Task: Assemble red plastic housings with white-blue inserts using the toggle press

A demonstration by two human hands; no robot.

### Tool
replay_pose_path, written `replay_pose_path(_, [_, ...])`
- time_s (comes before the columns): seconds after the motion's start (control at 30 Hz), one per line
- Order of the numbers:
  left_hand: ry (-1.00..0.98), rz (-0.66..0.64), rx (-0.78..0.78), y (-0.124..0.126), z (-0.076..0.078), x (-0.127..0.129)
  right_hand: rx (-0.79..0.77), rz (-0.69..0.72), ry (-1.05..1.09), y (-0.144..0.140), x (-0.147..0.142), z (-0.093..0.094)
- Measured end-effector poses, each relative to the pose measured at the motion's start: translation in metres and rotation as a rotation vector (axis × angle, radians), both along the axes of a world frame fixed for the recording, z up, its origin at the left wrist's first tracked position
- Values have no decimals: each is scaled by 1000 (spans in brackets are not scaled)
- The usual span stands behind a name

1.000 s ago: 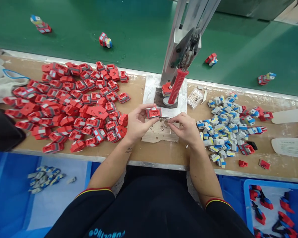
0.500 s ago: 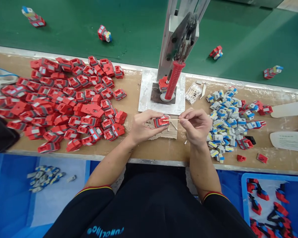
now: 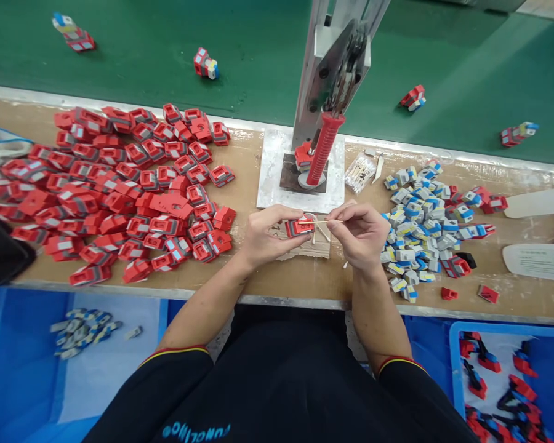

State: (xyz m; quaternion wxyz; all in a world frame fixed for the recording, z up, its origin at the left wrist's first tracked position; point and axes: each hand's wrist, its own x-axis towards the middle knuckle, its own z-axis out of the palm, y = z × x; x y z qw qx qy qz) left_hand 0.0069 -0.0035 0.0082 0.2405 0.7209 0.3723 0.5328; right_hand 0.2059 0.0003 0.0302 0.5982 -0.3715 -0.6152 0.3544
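Observation:
My left hand (image 3: 268, 234) is closed on a red toy part (image 3: 300, 227) with a grey band, gripped between thumb and fingers. Pinched in my right hand (image 3: 362, 232) is a thin cotton swab (image 3: 321, 222), whose far end reaches into the recess of the red part. Below the hands lies a piece of cardboard (image 3: 321, 250) with a few loose swabs on it. Just beyond stands a hand press (image 3: 321, 151) with a red handle, a red part sitting under it. More cotton swabs (image 3: 360, 172) lie in a heap to its right.
A big pile of red parts (image 3: 120, 191) covers the bench on the left. White, blue and yellow parts (image 3: 415, 221) are heaped on the right. Behind runs a green belt (image 3: 258, 67) carrying several assembled toys. Blue trays (image 3: 457, 369) with parts are below the bench edge.
My right hand has shifted slightly left with the swab, which lies further across the red part. The toys on the green belt have moved to the right. My left hand stays in place.

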Motion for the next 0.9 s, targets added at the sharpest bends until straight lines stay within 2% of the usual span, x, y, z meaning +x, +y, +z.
replay_pose_path(0.53, [-44,25,86,3,-1,-1,75,-70,-63,1,17,6])
replay_pose_path(0.6, [-48,35,91,4,-1,-2,49,-60,-145,3,22,5])
replay_pose_path(0.77, [11,72,76,5,-4,-7,8,12,-572,9,23,-2])
replay_pose_path(0.9, [51,102,48,5,-6,-9,-22,16,-630,10,21,-3])
